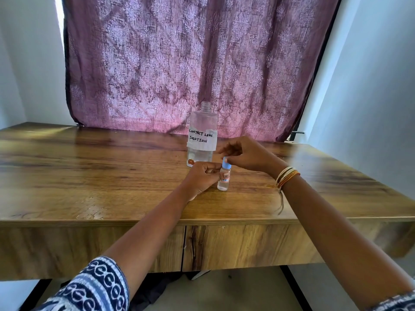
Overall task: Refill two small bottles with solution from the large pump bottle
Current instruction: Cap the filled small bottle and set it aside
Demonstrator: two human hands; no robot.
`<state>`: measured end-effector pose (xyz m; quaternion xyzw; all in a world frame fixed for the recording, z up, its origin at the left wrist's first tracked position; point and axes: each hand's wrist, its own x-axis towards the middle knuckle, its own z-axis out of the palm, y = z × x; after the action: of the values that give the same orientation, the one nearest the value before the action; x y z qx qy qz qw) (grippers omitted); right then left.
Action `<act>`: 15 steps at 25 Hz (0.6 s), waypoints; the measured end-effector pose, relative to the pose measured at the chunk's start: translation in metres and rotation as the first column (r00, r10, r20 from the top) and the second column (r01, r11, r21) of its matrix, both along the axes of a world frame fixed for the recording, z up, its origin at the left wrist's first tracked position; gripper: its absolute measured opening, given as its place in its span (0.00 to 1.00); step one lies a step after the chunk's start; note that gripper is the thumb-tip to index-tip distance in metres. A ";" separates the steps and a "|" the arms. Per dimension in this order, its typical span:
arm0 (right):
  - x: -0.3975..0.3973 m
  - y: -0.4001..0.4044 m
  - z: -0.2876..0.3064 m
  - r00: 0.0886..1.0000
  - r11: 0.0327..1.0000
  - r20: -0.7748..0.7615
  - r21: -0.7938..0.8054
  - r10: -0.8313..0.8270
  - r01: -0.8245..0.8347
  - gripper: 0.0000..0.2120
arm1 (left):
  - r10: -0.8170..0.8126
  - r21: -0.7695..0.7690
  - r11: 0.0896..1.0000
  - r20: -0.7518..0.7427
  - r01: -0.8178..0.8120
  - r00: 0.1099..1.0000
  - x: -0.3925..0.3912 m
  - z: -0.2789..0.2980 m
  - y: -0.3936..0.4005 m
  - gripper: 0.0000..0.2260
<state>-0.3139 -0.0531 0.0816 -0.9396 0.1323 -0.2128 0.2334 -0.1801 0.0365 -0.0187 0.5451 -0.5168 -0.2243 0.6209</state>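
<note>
On the table (112, 176), the left hand (203, 176) grips the small bottle (224, 179) while the right hand (244, 154) pinches its blue cap (226, 164), probably uncapping or recapping; the large bottle (202, 135) stands open at 11 o'clock.

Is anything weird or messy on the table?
Nothing is spilled. One odd thing: the big bottle labelled contact lens solution stands open, no pump or cap on its neck. Only one small bottle shows, upright between the left hand and right hand.
</note>
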 end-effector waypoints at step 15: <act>-0.004 0.006 -0.004 0.999 0.995 -0.016 0.099 -0.030 0.031 0.19 | 0.029 0.003 1.000 0.061 -0.029 0.998 -0.001 0.001 0.002 0.10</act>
<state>-0.3184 -0.0469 0.0774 -0.9262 0.1587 -0.2029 0.2755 -0.1813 0.0381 -0.0175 0.5605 -0.5269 -0.1996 0.6069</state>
